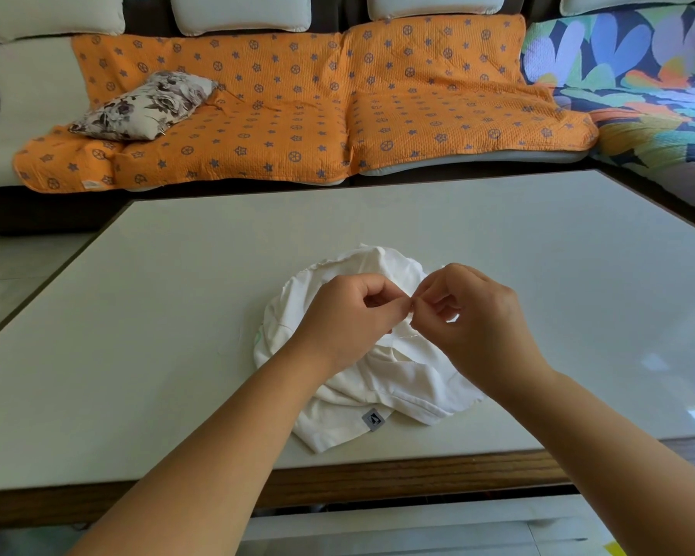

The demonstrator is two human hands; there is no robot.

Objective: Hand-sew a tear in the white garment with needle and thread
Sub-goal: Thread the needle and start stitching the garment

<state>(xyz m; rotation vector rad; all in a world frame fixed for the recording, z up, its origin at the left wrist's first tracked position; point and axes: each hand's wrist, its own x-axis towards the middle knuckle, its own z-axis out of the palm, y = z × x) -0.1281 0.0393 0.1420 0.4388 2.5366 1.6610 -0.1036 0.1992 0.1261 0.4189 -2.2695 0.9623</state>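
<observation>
Sofa (29,114), top of frame, under an orange star-print cover (297,114); floral cushion (145,106) at upper left. Pale bench (157,282) fills mid-frame. White garment (398,379) lies bunched on it, centre, grey label (373,419) at its lower edge. Left grip (350,315) and right grip (474,315) above the garment, fingers curled, thumb and forefinger tips meeting. Both pinch one pale bit (409,311); needle or thread, cannot tell.

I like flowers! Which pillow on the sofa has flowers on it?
The small pillow lying on the orange cover; the back cushions are plain white.
</observation>
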